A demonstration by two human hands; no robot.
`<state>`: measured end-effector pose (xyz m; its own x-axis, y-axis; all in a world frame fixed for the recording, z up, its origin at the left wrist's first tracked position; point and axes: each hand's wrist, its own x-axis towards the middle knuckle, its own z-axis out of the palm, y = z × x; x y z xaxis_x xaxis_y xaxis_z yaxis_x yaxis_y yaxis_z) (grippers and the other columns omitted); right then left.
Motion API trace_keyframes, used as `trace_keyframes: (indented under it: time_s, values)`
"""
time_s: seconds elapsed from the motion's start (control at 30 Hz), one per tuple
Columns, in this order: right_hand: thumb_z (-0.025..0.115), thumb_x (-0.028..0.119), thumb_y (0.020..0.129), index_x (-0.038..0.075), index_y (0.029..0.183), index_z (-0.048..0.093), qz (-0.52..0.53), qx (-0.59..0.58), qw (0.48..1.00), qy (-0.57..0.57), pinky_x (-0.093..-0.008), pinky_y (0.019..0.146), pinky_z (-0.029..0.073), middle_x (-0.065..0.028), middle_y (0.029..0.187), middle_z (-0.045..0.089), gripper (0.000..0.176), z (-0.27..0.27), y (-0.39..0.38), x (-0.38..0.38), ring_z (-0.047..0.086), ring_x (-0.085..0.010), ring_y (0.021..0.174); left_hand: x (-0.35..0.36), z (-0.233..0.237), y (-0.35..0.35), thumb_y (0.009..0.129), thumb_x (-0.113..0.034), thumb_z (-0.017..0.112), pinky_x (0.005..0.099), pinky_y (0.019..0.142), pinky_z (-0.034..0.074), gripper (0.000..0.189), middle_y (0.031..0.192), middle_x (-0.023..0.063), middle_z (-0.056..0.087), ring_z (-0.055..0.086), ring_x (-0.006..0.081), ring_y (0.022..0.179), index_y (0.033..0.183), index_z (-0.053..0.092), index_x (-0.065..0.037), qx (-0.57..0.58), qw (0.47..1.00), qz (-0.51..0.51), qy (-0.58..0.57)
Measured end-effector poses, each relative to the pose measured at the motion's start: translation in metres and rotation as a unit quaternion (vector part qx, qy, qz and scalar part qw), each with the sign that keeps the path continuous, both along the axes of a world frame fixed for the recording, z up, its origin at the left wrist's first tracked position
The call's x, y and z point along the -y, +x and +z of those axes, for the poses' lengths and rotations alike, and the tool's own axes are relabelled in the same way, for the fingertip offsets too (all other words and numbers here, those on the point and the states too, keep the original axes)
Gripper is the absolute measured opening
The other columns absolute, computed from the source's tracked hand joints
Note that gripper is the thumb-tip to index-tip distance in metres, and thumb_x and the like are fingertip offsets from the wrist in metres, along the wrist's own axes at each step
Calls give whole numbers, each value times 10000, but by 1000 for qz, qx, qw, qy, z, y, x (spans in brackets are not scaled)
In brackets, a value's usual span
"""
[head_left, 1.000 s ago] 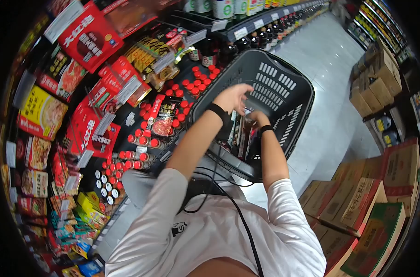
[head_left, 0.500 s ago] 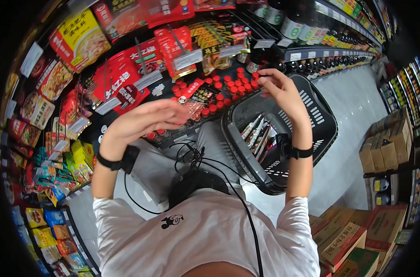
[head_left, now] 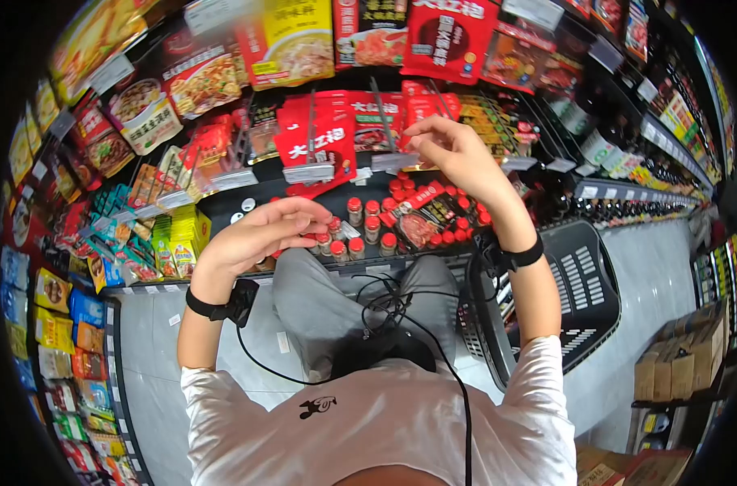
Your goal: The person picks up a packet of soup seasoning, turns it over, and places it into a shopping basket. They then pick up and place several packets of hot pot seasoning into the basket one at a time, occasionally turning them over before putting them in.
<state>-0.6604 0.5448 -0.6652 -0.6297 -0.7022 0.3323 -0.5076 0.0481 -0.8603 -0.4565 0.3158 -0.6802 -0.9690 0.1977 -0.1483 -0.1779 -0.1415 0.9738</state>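
Observation:
My left hand (head_left: 263, 232) hovers palm inward, fingers stretched out, beside several small jars with red caps (head_left: 372, 225) on the low shelf. Nothing shows in it. Higher up, my right hand (head_left: 461, 158) is raised with loosely bent fingers, its fingertips overlapping the hanging red packets (head_left: 427, 104) in this view; thumb and forefinger stand apart. To its left hang more red packets with white lettering (head_left: 316, 134). A red and black packet with a picture of meat (head_left: 421, 220) lies tilted across the red-capped jars below my right hand.
A dark shopping basket (head_left: 579, 279) with packets inside stands on the floor to my right, partly behind my right forearm. Cardboard boxes (head_left: 680, 356) are stacked farther right. Yellow-green packets (head_left: 179, 243) fill the shelf at left. A black cable (head_left: 465, 405) runs down my shirt.
The view has swung right-to-left, toward the hanging red packets. My right hand has gone from above the basket's rim to the packets; my left hand stays near the red-capped jars.

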Motion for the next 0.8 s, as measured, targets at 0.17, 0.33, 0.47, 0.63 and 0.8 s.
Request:
trace_keyframes:
  time_s: [0.17,0.33,0.47,0.63,0.8]
  values:
    - [575,149,836,-7,935,600,38,13,999,14,-237,570,453,-30,714,598,186,11,-8,59,543,-70,613,52,9,0,920,-200,508,326,918,437,302,1176,85,542,526,176,1097,1162,510,-21,-29,998,56,31]
    - [589,161,811,-6,899,619,40,-46,998,27,-260,583,454,-58,717,610,191,16,-20,112,555,-98,624,106,18,-2,917,-194,505,367,914,448,304,1214,107,532,516,219,1135,1162,515,-14,-64,990,121,42]
    - [549,137,838,-18,949,594,70,-79,992,69,-250,625,465,-55,786,614,196,21,-21,155,563,-100,674,159,13,0,906,-158,505,370,916,452,305,1205,106,547,540,213,1099,1182,512,-28,-77,975,201,52]
    - [525,133,857,-21,957,593,115,-160,978,77,-245,609,477,-62,835,625,196,26,-22,229,573,-104,685,229,14,-8,872,-134,542,359,891,459,294,1134,85,566,540,192,1054,1152,525,-47,-58,942,328,47]
    - [567,138,829,30,1058,535,113,139,982,60,-271,651,538,-64,916,580,255,35,-22,313,560,-130,761,294,10,-30,835,-92,562,374,885,436,297,1025,51,550,538,178,972,1124,505,-51,-112,874,464,91]
